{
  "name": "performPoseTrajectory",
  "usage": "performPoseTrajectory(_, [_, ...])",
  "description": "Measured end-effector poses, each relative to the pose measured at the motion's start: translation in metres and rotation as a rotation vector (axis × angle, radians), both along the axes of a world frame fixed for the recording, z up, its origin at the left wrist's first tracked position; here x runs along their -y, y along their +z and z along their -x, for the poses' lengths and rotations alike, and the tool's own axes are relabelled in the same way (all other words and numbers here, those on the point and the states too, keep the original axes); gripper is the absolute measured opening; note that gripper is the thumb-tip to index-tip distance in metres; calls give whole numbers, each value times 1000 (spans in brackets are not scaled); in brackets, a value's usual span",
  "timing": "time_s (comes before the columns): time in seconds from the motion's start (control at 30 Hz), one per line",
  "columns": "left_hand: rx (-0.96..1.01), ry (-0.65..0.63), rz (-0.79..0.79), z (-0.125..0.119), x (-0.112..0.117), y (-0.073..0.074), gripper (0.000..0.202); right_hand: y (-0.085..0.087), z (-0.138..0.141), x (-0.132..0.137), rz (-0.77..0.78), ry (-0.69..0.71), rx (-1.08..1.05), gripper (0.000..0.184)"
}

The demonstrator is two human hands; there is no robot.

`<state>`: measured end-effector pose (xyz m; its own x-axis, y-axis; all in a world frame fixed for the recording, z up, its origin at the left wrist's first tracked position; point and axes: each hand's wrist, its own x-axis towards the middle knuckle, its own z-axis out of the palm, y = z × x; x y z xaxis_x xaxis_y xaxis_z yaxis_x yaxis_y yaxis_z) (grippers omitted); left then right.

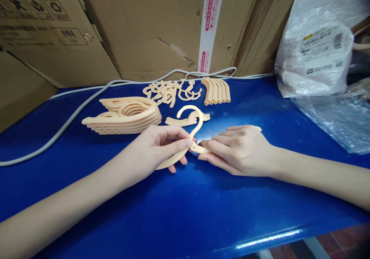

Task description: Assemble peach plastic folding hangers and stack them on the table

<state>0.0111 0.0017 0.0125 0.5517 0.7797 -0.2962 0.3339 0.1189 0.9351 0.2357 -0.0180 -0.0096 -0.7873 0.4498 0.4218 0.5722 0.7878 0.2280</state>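
A cream plastic clothes hanger (pixel 196 125) is between my two hands, its hook pointing up. My left hand (pixel 163 145) pinches it with thumb and fingers at the base of the hook, and one curved arm runs down under the palm. My right hand (pixel 241 151) is closed over the other arm, covering most of it; a pale tip shows past the knuckles. Just behind the hook lies a curved hanger piece (pixel 180 121). Left of that sits a stack of folded cream hangers (pixel 124 124).
Loose hooks (pixel 166 91) and a row of curved arms (pixel 216 91) lie at the back of the blue table (pixel 162 216). A grey cable (pixel 95 97) crosses the left and back. Cardboard boxes (pixel 162 27) stand behind; plastic bags (pixel 315 54) are at right.
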Motion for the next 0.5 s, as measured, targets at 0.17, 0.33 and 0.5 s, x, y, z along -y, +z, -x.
performPoseTrajectory(0.17, [-16, 7, -26, -2, 0, 3, 17, 0, 0, -1, 25, -8, -7, 43])
performPoseTrajectory(0.33, [9, -29, -57, -2, 0, 2, 15, 0, 0, -1, 43, -7, -17, 45])
performPoseTrajectory(0.5, [-14, -92, -68, -1, 0, 0, 22, 1, 0, -1, 79, -21, -22, 42])
